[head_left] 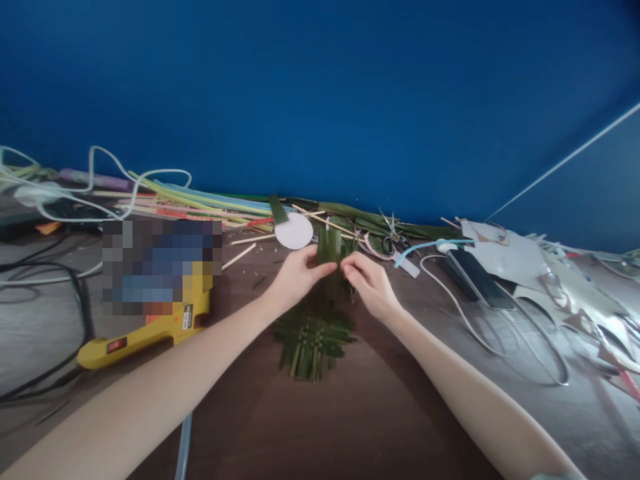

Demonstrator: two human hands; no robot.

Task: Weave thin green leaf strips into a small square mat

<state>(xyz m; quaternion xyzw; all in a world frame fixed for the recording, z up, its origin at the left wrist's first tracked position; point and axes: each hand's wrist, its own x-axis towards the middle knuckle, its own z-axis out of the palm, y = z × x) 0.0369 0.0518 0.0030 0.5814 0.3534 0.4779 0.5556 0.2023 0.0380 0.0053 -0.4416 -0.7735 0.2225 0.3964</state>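
Note:
My left hand [301,277] holds a broad green leaf strip [329,247] between thumb and fingers, upright above the table. Close beside it on the right, my right hand [369,283] has its fingertips pinched together at the leaf's edge; whether they grip the leaf itself I cannot make out. Below both hands a woven mat of green leaf strips [315,343] lies flat on the dark table, its loose ends sticking out on several sides. A white paper disc [294,231] lies just beyond my left hand.
A yellow glue gun [145,340] lies at left, near a blurred-out patch. Scissors [393,233] and more long leaves [360,215] lie along the blue wall. Coloured strips [200,200] and white cables [100,193] fill the back left. A phone [483,280] and cut cardboard [500,250] are at right.

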